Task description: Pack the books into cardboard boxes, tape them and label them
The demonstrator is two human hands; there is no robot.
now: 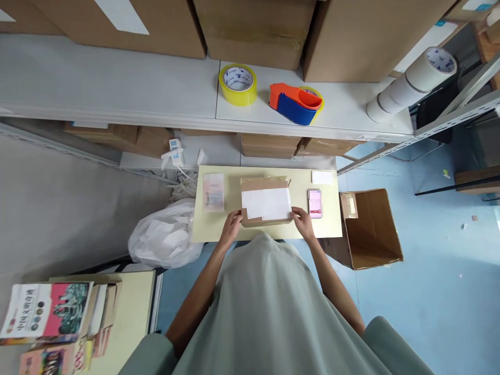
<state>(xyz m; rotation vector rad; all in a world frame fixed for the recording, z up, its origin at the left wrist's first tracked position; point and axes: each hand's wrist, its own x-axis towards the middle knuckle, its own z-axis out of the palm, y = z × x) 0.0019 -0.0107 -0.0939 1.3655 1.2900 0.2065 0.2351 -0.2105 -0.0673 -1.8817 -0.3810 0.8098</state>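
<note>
A taped cardboard box (253, 184) lies on the small pale yellow table in front of me. White paper sheets (275, 204) cover most of its top. My left hand (233, 223) grips the box at its near left corner, fingers bent against the edge. At the opposite side, my right hand (301, 219) has its fingers closed on the box's right edge, close to the corner of the paper. A phone (314, 203) with a pinkish screen lies just beyond my right hand. Left of the box is a flat printed packet (213, 192).
A white card (322, 177) lies at the table's far right. The shelf (156, 83) above carries yellow tape (238, 85), an orange-blue tape dispenser (295, 104) and white rolls (412, 83). An open carton (371, 229) stands right; a plastic bag (164, 234) and books (50, 312) are left.
</note>
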